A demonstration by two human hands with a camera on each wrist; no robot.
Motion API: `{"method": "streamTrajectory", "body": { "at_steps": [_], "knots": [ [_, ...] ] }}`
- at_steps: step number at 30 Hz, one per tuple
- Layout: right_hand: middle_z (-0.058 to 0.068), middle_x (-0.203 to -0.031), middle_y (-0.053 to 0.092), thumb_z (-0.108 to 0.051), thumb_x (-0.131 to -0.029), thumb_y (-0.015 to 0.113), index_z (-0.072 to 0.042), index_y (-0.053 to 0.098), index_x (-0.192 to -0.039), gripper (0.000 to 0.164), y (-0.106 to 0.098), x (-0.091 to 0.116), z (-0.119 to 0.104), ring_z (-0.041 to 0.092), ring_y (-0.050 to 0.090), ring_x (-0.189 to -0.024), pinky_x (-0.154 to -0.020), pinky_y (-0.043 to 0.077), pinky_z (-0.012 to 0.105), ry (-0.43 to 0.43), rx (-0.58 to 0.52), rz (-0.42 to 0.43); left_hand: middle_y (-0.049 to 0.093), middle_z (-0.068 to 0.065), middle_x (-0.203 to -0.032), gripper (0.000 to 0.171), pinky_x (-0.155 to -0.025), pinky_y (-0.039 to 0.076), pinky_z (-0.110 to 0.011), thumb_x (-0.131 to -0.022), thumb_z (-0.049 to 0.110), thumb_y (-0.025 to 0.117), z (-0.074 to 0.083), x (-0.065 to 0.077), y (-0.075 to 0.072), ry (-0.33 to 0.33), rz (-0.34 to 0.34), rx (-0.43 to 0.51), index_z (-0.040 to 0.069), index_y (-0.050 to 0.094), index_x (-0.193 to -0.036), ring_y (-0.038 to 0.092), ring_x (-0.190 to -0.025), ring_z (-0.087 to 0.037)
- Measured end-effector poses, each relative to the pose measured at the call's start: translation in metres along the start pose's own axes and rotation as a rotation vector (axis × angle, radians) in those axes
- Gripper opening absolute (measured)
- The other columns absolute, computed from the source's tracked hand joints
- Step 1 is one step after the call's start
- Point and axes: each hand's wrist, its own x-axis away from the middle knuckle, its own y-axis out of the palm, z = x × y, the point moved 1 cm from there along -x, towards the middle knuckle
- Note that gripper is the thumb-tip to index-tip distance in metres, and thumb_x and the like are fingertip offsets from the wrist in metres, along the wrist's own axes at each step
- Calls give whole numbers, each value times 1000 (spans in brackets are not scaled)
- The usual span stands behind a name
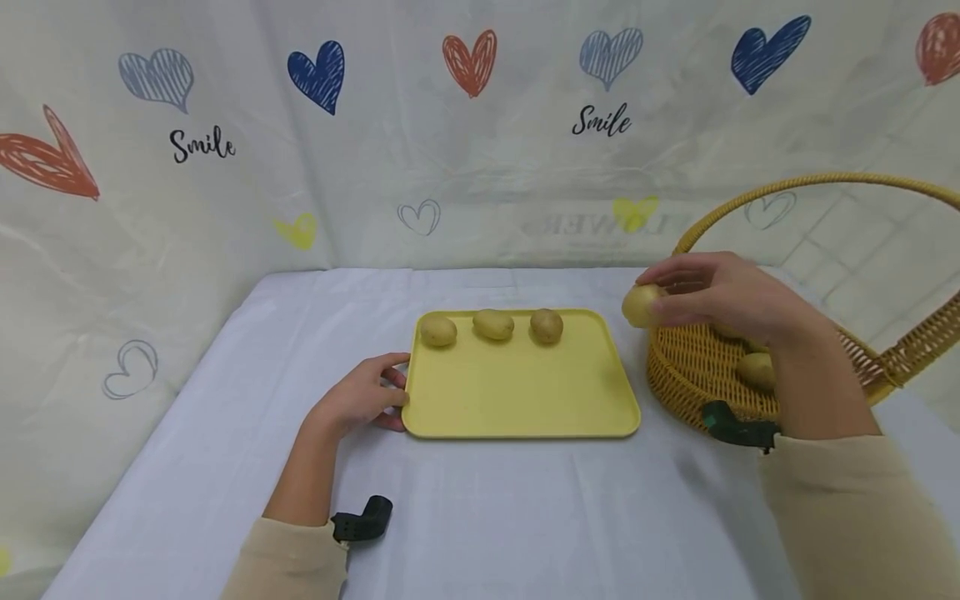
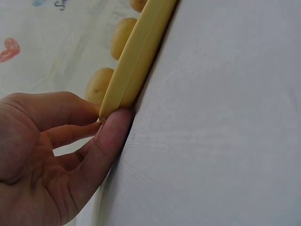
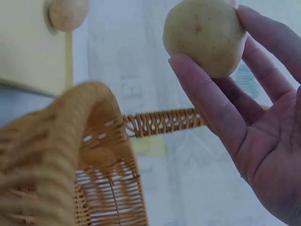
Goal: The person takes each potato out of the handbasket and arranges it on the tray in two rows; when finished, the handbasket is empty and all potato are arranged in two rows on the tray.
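A potato (image 1: 641, 306) is pinched between the thumb and fingers of my right hand (image 1: 723, 292), raised above the near-left rim of a wicker basket (image 1: 682, 379). The right wrist view shows this potato (image 3: 204, 37) round and pale, clear of the basket. On the yellow tray (image 1: 517, 392) lie three potatoes in a row along its far side: one at left (image 1: 438, 331), one in the middle (image 1: 492, 324), one at right (image 1: 547, 326). My left hand (image 1: 367, 393) holds the tray's left edge; in the left wrist view its thumb (image 2: 115, 129) presses the tray's side.
More potatoes (image 1: 756, 371) lie in the basket, partly hidden by my right forearm. The basket's tall arched handle (image 1: 817, 177) rises at the right. A white cloth (image 1: 540, 517) covers the table, and a curtain with printed hearts (image 1: 465, 150) hangs behind.
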Motion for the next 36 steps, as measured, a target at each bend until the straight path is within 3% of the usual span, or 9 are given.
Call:
{"method": "streamTrajectory", "body": {
  "at_steps": [10,17,24,31,36],
  "knots": [
    [6,-130,65,-22,-95,74,-9,64,-134,42,19,-18,-9,13,69,-106,-88,61,28,-64,-70,-34,49,-17,-123,71,-71,66,-36,-92,-2,61,1,-1,0,-9,2,8,9,38,-158,66,-85,-24],
    [10,-134,63,-20,-95,76,-7,63,-136,46,35,-35,-9,15,71,-107,-93,61,31,-40,-136,-56,49,-18,-123,71,-71,66,-36,-92,-1,61,0,-2,-2,-6,0,0,9,37,-159,66,-85,-23],
    [12,-141,60,-25,-96,74,-9,61,-139,48,46,-50,-8,18,70,-110,-96,60,34,-34,-50,-76,49,-17,-122,71,-70,66,-36,-92,-2,61,0,-1,-2,-14,3,-8,9,38,-159,67,-84,-23],
    [18,-139,58,-16,-95,73,-4,61,-137,45,56,-66,-5,24,70,-109,-98,61,44,1,-71,-87,49,-18,-122,71,-70,66,-36,-92,-2,61,0,0,-1,-9,4,-2,9,38,-158,66,-84,-23],
    [20,-138,59,-13,-95,71,-2,60,-137,45,60,-74,-3,27,69,-106,-96,62,45,15,-9,-112,49,-18,-122,71,-70,66,-36,-92,-2,60,0,0,-1,3,-3,4,8,38,-158,67,-83,-23]
  ]
}}
